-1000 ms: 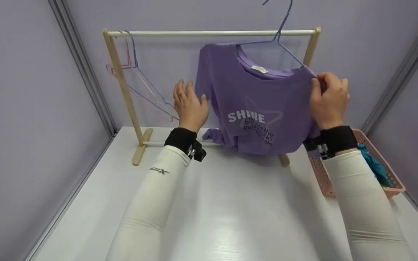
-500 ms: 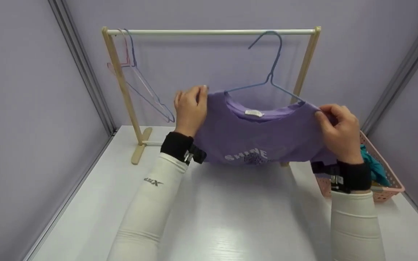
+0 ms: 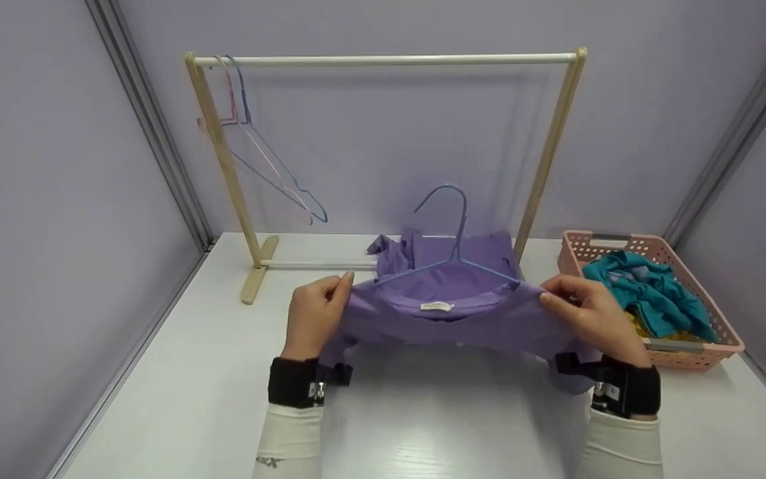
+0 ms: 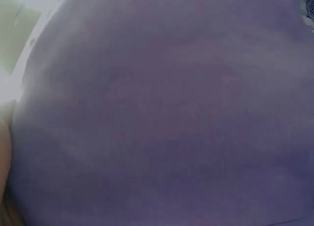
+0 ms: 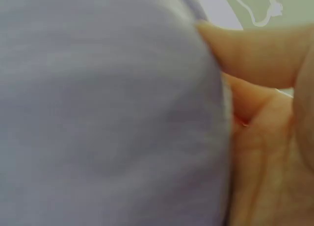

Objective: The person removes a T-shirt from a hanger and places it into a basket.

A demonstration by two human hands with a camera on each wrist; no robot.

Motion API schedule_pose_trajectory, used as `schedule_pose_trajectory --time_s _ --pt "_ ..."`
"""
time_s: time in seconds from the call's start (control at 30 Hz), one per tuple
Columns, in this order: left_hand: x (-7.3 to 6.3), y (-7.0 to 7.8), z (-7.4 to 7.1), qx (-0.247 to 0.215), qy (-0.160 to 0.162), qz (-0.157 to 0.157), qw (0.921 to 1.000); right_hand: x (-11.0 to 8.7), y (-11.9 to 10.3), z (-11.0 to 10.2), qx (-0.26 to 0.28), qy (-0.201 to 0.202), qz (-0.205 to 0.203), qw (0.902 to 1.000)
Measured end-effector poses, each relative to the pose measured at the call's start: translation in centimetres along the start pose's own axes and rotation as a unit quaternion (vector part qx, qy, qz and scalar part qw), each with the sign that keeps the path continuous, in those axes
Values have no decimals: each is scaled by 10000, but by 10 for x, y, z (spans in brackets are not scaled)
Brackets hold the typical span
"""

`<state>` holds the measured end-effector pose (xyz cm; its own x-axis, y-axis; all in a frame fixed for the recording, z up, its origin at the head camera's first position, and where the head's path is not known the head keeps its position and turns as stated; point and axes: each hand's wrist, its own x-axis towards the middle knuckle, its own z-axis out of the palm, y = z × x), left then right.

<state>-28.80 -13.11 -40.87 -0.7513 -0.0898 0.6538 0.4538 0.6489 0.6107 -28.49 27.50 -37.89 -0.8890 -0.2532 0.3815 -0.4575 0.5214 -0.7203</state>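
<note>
Between my two hands a purple T-shirt is spread by its shoulders, with a blue wire hanger inside it. The hanger's hook stands up above the white neck label. My left hand pinches the shirt's left shoulder; cloth fills nearly the whole left wrist view. At the other shoulder my right hand pinches the fabric between thumb and fingers, as the right wrist view also shows. The shirt's lower part trails back over the table to the rack's base.
A rack with wooden legs and a white top rail stands at the back. Several pink and blue wire hangers hang at its left end. On the right, a pink basket holds teal and yellow clothes on the white table.
The shirt and hanger have come down from rail height toward me, low over the table. My left hand, open and apart from the shirt a second ago, now pinches its left shoulder.
</note>
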Motion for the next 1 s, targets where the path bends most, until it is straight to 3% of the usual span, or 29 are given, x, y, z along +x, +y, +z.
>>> schedule_pose_trajectory --time_s 0.17,0.33,0.5,0.63,0.73,0.83,1.0 --pt "-22 -18 1 -202 -232 -487 9983 2 12 9 93 -1289 610 9897" --pt "-28 -28 9 -194 -157 -535 9983 7 16 21 -181 -1641 963 9816" --pt "-29 -27 15 -51 96 -197 9997 13 4 43 -377 -1429 817 9856" --pt "-31 -22 20 49 -45 78 9999 18 -11 68 -119 -859 376 9955" --pt "-33 -17 25 134 -202 289 9993 20 -22 87 330 -694 171 9969" --pt "-33 -16 29 194 -174 399 9989 23 -28 100 586 -616 205 9962" --pt "-34 -20 36 -34 56 343 9994 25 -25 105 468 -551 349 9968"
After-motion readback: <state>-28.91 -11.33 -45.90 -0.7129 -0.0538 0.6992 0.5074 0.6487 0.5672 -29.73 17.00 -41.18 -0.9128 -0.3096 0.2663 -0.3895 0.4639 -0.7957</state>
